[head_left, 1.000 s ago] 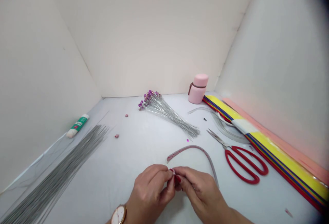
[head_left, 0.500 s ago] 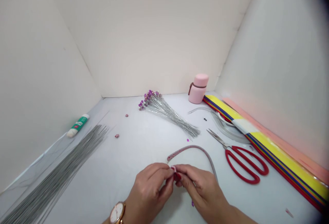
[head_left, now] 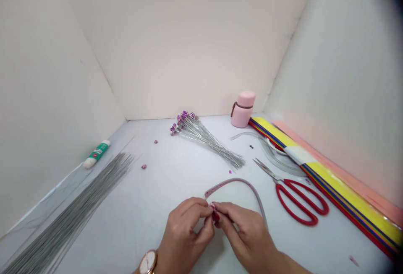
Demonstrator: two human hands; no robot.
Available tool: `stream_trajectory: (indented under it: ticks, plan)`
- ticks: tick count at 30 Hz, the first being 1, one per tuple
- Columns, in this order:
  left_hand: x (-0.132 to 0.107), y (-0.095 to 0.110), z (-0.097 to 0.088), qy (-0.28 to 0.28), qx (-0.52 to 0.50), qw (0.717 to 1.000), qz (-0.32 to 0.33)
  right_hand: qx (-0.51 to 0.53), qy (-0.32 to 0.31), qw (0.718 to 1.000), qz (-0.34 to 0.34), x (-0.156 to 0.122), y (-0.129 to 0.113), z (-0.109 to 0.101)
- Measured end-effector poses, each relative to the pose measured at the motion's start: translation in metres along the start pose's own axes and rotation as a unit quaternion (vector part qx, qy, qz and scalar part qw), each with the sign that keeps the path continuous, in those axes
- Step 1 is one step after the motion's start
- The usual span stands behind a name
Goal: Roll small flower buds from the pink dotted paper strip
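My left hand [head_left: 190, 225] and my right hand [head_left: 245, 228] meet at the front centre, both closed in a pinch. Between their fingertips is a small pink-and-white piece [head_left: 213, 207], mostly hidden by the fingers; its kind cannot be made out. Dark red shows just below it at the fingertips. Behind the hands a narrow greyish strip [head_left: 248, 183] curves over the table, reddish at its left end and running down behind my right hand. A tiny purple scrap [head_left: 230, 172] lies beyond the strip.
Red-handled scissors [head_left: 296, 200] lie right, beside stacked coloured sheets [head_left: 343, 194] and a coiled clear strip [head_left: 270, 152]. A purple-tipped wire bundle [head_left: 208, 137] and pink flask [head_left: 243, 110] are at the back. Left are grey wires [head_left: 78, 207], a glue stick [head_left: 97, 154] and a small pink piece [head_left: 144, 167].
Both hands stay pinched together, with slight finger shifts on the small piece. My left wrist has moved a little to the right. A purple bit beside my right hand is now out of sight.
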State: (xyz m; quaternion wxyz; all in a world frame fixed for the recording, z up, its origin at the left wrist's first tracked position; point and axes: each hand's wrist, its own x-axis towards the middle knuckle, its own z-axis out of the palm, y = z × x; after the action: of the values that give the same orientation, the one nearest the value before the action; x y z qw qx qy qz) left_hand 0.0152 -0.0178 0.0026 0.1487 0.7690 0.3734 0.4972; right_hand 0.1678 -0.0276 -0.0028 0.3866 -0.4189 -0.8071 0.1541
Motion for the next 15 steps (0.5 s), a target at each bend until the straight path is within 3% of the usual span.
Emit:
stream_trajectory:
  ticks: [4, 7, 11, 15]
  plan:
    - [-0.0011, 0.0001, -0.0037, -0.039, -0.113, 0.987, -0.103, 0.096, -0.012, 0.993, 0.074, 0.0029, -0.0012, -0.0044]
    - [-0.0020, 0.0007, -0.0041, -0.055, -0.175, 0.972, -0.145, 0.130, -0.030, 0.986, 0.097, 0.0025, 0.0022, -0.0057]
    - [-0.0034, -0.0008, -0.0030, -0.056, -0.182, 0.968, -0.161, 0.139, -0.035, 0.982, 0.123, 0.0017, 0.0063, -0.0053]
    - [-0.0047, -0.0010, -0.0036, -0.055, -0.143, 0.980, -0.126, 0.116, -0.031, 0.985, 0.125, 0.0013, 0.0059, -0.0046]
